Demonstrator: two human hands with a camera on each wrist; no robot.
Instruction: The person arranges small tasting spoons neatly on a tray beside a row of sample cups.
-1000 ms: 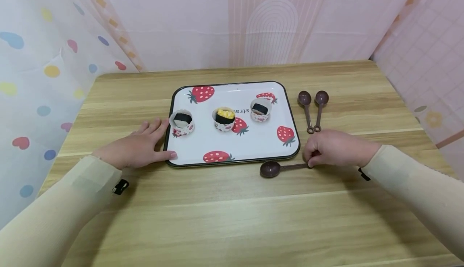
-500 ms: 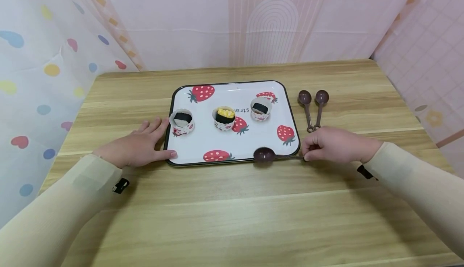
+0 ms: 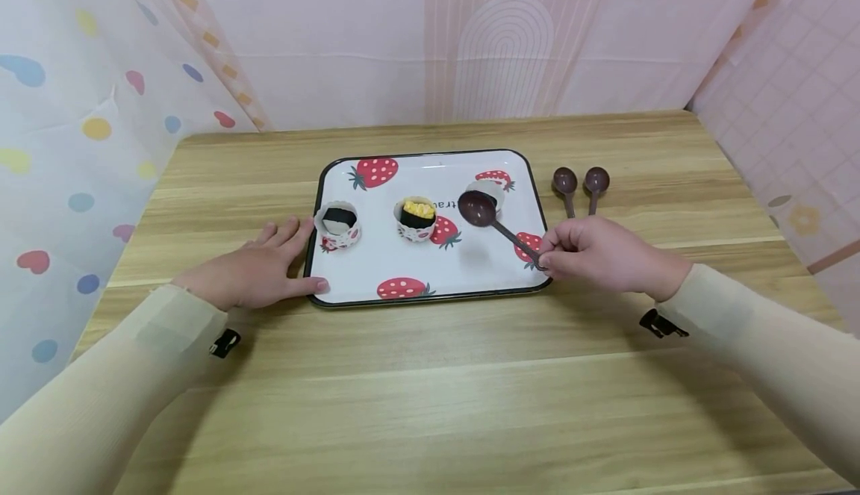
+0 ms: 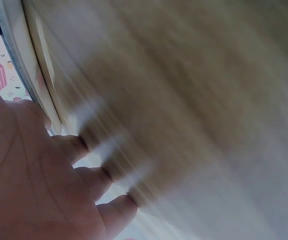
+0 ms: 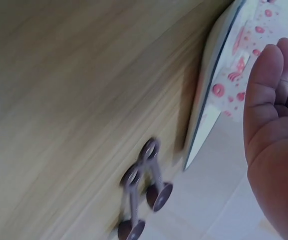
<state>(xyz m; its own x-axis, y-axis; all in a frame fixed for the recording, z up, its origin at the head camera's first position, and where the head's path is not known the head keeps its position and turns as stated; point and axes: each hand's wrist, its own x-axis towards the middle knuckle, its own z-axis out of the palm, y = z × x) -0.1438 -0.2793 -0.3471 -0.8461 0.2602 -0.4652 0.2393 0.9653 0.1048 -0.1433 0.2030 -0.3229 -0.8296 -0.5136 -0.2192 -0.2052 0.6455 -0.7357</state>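
Big spoon (image 3: pixel 477 209) lifted from the counter (image 3: pixel 430 390) to above the tray (image 3: pixel 356 267)

One second ago this spoon lay on the counter before the tray; now its bowl hangs in front of the right paper cup (image 3: pixel 484 185) and hides part of it. My right hand (image 3: pixel 601 254) pinches the very end of the handle, near the tray's right front corner. Therefore, I think, the bowl may turn or dip easily from a small twist of the fingers. If it dips, it could knock the cup over and push out the dark piece (image 3: pixel 493 196) inside. Whether bowl and cup touch I cannot tell, though the shadow (image 3: pixel 474 256) on the tray suggests a gap beneath. The middle cup (image 3: pixel 414 234) stands near too, so a careless swing to the left might reach it. Two small spoons (image 3: pixel 564 181) (image 3: pixel 596 179) lie beside the tray, and my right hand covers their handle ends in the head view; drawing back low, it may sweep them. My left hand (image 3: pixel 248 271) lies spread at the tray's left edge, thumb over the rim; if it pushes, all cups could slide.
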